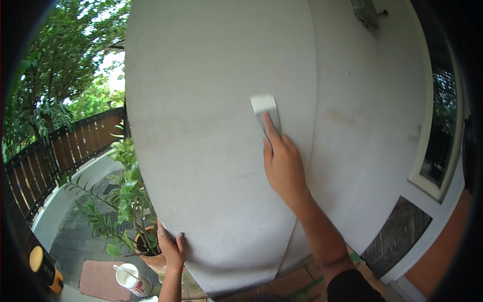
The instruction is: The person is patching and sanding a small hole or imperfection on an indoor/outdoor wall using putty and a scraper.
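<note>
My right hand [285, 166] is closed on a putty knife [262, 104] with a wide pale blade, index finger stretched along it, held against a smudged off-white wall panel [216, 65] right of centre. My left hand [170, 244] is low at the panel's left edge, resting against it with fingers apart and holding nothing. Just beside it stand a potted plant [128, 189] in a terracotta pot [150, 260] and a white bucket [133, 282] with a handle.
A dark railing [30, 151] and trees line the left, above grey paving with a pink mat [103, 282]. A black-and-yellow object [48, 272] stands bottom left. At right are a framed window [435, 131], a wall fitting [365, 12] and a dark stone panel [395, 231]. Cardboard [309, 272] covers the floor below.
</note>
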`<state>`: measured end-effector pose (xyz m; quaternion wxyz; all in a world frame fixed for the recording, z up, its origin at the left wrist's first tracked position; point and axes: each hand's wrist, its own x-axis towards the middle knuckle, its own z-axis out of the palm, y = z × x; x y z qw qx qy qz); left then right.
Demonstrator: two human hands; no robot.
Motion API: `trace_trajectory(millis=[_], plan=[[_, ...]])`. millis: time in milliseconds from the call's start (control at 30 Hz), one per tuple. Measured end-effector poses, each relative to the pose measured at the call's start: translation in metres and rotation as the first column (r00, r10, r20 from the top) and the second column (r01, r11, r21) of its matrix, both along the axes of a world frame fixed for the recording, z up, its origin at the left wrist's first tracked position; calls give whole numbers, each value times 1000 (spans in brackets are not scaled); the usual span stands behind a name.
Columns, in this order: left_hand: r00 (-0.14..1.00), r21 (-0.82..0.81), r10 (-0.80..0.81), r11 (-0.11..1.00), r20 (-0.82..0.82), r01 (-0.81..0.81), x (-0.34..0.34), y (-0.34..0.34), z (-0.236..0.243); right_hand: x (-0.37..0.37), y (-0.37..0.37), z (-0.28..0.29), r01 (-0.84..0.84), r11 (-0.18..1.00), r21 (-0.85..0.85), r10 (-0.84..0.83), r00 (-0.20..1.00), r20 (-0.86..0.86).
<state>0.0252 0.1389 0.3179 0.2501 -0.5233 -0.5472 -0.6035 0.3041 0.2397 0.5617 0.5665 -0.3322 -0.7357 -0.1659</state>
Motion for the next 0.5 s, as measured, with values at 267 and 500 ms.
trace_trajectory(millis=[267,500], plan=[[999,33,-45,998,-21,46,-5,4,4,-4,-8,19,54,993,-101,-49,998,50],[998,14,-66,998,8,65,-14,-5,-6,-19,-15,11,-16,1000,-10,17,1000,24]])
